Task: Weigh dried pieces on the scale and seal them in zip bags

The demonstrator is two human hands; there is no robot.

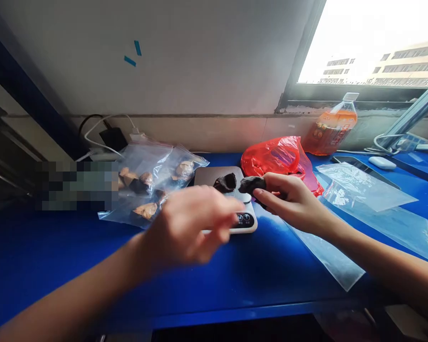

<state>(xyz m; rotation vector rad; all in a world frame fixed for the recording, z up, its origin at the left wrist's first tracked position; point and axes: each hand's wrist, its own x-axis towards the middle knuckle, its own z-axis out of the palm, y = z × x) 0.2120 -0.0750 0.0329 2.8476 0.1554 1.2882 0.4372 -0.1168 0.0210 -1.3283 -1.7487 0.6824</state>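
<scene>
My right hand (288, 199) pinches a dark, wrinkled dried piece (252, 184) between thumb and fingers, just above the right side of a small white kitchen scale (209, 175). Another dark, curled piece (225, 182) lies on the scale's metal plate. My left hand (196, 223) is over the near left part of the scale, blurred by motion, and covers some of it. Its fingers are partly bent, but whether they hold anything is unclear. Part of the scale's black button panel (245, 219) shows beside the left fingertips.
Clear zip bags (146, 161) with several brown pieces lie at the left. A red plastic bag (271, 156) sits behind my right hand, near a bottle of orange drink (333, 126). Flat clear bags (385, 223), a phone (364, 170) and a white case (382, 163) lie at the right.
</scene>
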